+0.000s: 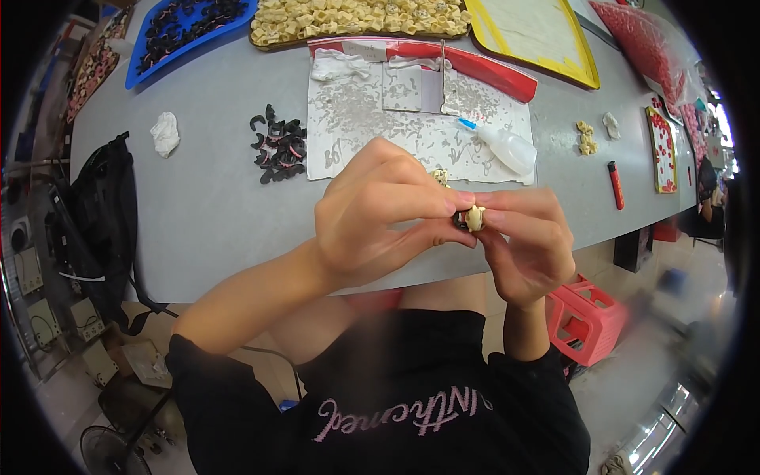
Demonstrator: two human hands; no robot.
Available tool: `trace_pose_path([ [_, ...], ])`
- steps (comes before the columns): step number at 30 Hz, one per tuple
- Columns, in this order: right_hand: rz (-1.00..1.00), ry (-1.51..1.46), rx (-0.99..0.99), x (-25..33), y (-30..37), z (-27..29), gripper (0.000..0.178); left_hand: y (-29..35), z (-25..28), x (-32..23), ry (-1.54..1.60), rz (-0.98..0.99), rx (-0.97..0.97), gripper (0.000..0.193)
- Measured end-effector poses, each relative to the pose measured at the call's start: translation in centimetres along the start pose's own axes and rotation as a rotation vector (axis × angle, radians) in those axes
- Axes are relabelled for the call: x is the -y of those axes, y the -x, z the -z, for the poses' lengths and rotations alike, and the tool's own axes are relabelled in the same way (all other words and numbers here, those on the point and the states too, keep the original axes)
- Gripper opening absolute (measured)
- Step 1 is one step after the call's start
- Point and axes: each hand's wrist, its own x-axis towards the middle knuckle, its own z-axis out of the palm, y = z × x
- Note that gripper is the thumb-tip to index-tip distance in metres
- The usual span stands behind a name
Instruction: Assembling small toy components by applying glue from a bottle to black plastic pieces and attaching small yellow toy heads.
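Note:
Above the table's near edge, my left hand [384,210] and my right hand [532,237] meet fingertip to fingertip, both closed. Pinched between them is a small cream plastic figure piece [475,218]. A dark curved piece [458,220] sits against its left side, by my left fingertips; whether the two are joined I cannot tell. Just beyond my left fingers a patterned cream piece [440,176] shows, partly hidden. Left of the white paper lies a loose pile of small black curved pieces [279,146], a few with pink edges.
Stained white paper [340,127] holds a squeeze bottle [511,150] with a blue tip. Behind are a blue tray [136,75], a tray of cream pieces [360,20] and a yellow-rimmed tray [590,67]. A red-handled tool [616,186] lies right; a black bag [99,229] hangs left.

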Motion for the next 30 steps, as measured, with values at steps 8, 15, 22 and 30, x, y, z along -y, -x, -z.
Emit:
trace_pose_path([
  [8,-0.106,0.011,0.035,0.6,-0.5,0.3,0.029,0.2,-0.8,0.6,0.060,0.024,-0.161,0.037],
  [15,-0.583,-0.631,-0.016,1.1,-0.5,0.2,0.024,0.3,-0.2,0.0,0.005,-0.068,-0.043,0.050],
  [22,-0.697,-0.788,0.213,0.5,-0.1,0.3,0.021,0.1,-0.2,-0.1,-0.002,-0.086,-0.044,0.047],
  [30,-0.630,-0.735,0.158,0.9,-0.1,-0.5,0.022,0.2,-0.5,-0.2,-0.015,-0.094,-0.067,0.046],
])
